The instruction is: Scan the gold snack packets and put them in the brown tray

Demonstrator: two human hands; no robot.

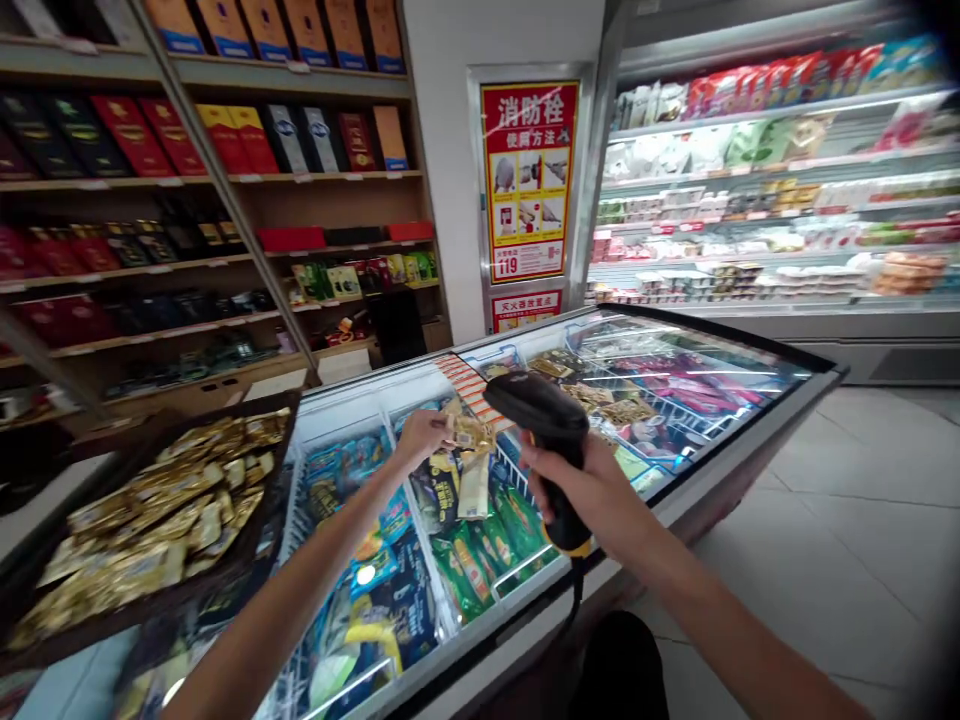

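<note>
Over the chest freezer (525,640), my left hand (424,436) pinches a small gold wrapped packet (471,434) by its left side. A black barcode scanner (544,415) is gripped in my right hand (592,485), my fingers wrapped round its handle. Its head points toward the packet, a short gap away. A cable hangs from the scanner's base. Below the packet, a pale wrapped ice cream (474,485), a dark packet (439,490) and several green packets (495,540) lie in a wire basket. The packet's printing is too small to read.
A dark tray (281,440) heaped with gold packets stands at the left. Blue packets (401,570) fill the neighbouring freezer section. Sliding glass (720,365) covers the right part. Shelves of boxes (315,75), a red sign (531,180) and a lit fridge (750,320) stand behind.
</note>
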